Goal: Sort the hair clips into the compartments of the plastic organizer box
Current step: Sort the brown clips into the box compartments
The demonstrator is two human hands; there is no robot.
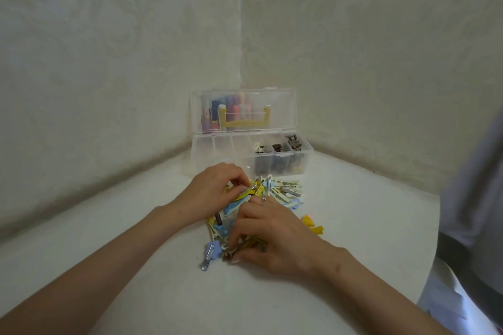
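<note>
A heap of hair clips (283, 190) in yellow, blue, cream and brown lies on the white table in front of the clear plastic organizer box (217, 152). The box stands open with its lid up. Its three right compartments hold dark brown clips (277, 147); the left ones look empty. My left hand (215, 187) rests on the far left of the heap, fingertips pinching a yellow clip (251, 190). My right hand (272, 234) covers the near part of the heap, fingers closed on brown clips (236, 250). A blue clip (210, 253) lies at the near left edge.
The white table (136, 266) sits in a wall corner, with the box near that corner. Coloured bottles (231, 109) show behind the raised lid with its yellow handle (245, 122). Two loose yellow clips (313, 224) lie right of the heap. Grey fabric (476, 198) hangs at the right edge.
</note>
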